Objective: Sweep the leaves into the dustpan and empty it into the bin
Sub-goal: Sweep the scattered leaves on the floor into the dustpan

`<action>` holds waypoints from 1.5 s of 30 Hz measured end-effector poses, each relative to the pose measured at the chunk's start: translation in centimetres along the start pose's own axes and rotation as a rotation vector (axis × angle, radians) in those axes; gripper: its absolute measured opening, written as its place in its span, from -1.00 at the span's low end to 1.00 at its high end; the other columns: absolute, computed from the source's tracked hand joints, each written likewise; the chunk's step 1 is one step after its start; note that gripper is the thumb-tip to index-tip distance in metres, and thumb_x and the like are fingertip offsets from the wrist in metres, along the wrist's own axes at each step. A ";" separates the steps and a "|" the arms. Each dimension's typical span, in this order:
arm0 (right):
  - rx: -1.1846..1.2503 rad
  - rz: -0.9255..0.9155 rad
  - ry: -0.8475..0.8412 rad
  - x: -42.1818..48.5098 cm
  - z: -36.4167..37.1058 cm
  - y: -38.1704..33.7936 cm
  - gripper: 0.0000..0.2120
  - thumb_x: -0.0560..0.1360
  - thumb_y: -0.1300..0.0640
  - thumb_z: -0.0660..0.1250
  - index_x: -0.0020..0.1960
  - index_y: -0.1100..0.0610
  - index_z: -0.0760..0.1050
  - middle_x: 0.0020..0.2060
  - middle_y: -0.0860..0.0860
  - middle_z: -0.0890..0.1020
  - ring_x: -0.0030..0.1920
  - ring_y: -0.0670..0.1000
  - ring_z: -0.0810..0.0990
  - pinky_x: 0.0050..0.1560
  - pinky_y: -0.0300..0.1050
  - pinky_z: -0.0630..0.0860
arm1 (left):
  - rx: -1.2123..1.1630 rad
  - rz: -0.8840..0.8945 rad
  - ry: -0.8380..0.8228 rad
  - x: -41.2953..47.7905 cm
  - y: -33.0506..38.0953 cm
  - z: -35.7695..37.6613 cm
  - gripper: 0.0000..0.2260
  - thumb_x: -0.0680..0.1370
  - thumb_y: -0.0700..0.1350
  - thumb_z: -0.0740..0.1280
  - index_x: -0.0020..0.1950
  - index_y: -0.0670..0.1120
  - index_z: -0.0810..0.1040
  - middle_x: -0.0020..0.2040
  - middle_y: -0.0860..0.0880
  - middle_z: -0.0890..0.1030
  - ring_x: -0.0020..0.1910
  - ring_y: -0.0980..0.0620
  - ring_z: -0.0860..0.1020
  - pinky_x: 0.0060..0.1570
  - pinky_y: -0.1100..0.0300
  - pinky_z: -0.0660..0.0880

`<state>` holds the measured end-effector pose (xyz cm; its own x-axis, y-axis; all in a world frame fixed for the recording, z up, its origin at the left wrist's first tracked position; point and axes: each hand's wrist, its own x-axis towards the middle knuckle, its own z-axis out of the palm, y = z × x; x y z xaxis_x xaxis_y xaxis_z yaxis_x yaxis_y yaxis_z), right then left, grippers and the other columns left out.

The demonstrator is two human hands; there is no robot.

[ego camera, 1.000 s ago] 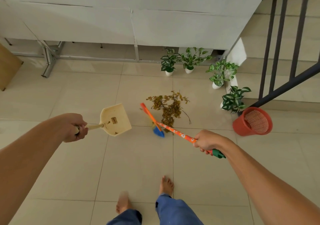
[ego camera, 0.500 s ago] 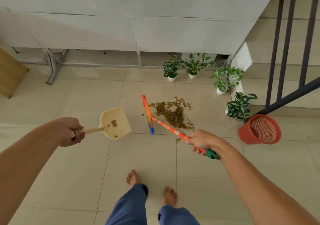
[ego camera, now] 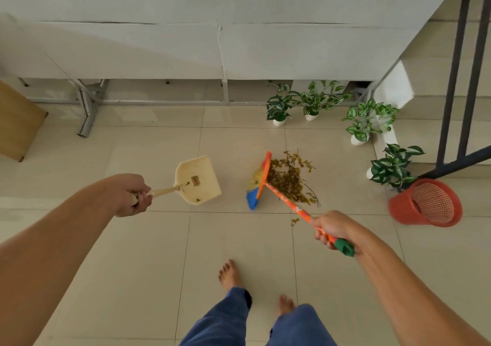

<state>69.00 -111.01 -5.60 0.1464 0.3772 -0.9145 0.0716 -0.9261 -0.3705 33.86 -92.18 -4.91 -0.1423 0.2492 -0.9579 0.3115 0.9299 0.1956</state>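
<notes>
Dry brown leaves (ego camera: 291,179), partly hidden by the orange-handled broom (ego camera: 261,179) gripped in the right hand (ego camera: 333,228), lie mid-frame; the left hand (ego camera: 131,195) clasps the cream plastic dustpan (ego camera: 198,179).

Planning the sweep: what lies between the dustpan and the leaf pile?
In the head view, only the broom head stands between the dustpan and the leaf pile, against the pile's left edge; otherwise bare tile.

Left hand (ego camera: 130,194) grips the dustpan (ego camera: 198,179), right hand (ego camera: 332,227) the broom (ego camera: 261,179) against the leaves (ego camera: 291,179).
</notes>
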 end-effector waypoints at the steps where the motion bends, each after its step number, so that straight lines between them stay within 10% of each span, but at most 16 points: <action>1: 0.028 -0.013 -0.007 -0.6 -0.2 -0.1 -0.90 0.65 0.18 0.20 0.11 0.14 0.48 -0.45 0.01 0.47 -0.55 -0.12 0.37 -0.60 -0.28 0.36 | 0.035 -0.001 -0.033 -0.7 0.4 -0.8 -0.80 0.62 -0.12 -0.01 -0.05 -0.18 0.35 -0.17 0.01 0.34 -0.86 0.01 0.16 -0.78 0.47 0.10; 10: 0.400 0.011 -0.055 3.0 2.6 -5.0 -0.75 0.64 0.18 0.21 0.27 0.27 0.41 -0.42 0.01 0.45 -0.58 -0.15 0.38 -0.67 -0.31 0.32 | 0.051 -0.015 0.015 -1.5 5.8 -5.4 -0.86 0.66 -0.20 0.13 -0.05 -0.23 0.39 -0.32 -0.08 0.37 -0.72 0.11 0.27 -0.72 0.46 0.19; 14: 0.583 0.079 -0.034 3.3 2.3 -3.8 -0.90 0.63 0.23 0.17 0.05 0.20 0.45 -0.42 0.00 0.41 -0.62 -0.16 0.36 -0.69 -0.34 0.30 | 0.108 0.001 0.027 -1.9 7.5 -4.1 -0.84 0.66 -0.20 0.13 -0.07 -0.22 0.39 -0.31 -0.06 0.37 -0.72 0.12 0.27 -0.72 0.46 0.19; 32: 0.527 -0.033 -0.154 7.8 1.6 -10.7 -0.91 0.65 0.19 0.18 0.05 0.21 0.42 -0.41 -0.01 0.41 -0.63 -0.17 0.36 -0.69 -0.34 0.31 | 0.110 -0.066 0.061 -2.4 7.3 -1.7 -0.89 0.65 -0.20 0.14 0.00 -0.22 0.40 -0.33 -0.07 0.37 -0.69 0.11 0.27 -0.72 0.43 0.21; 45: 0.563 -0.048 -0.115 3.0 -7.7 -3.2 -0.84 0.63 0.26 0.18 0.18 0.24 0.45 -0.42 0.01 0.42 -0.59 -0.14 0.34 -0.68 -0.31 0.32 | 0.052 -0.081 0.057 -2.9 6.8 5.3 -0.88 0.65 -0.21 0.15 0.01 -0.25 0.42 -0.31 -0.09 0.40 -0.69 0.10 0.28 -0.72 0.42 0.21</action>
<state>76.81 -106.85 -5.92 0.0454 0.4444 -0.8947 -0.4650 -0.7833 -0.4127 41.41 -88.05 -1.92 -0.2220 0.1905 -0.9563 0.3450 0.9326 0.1058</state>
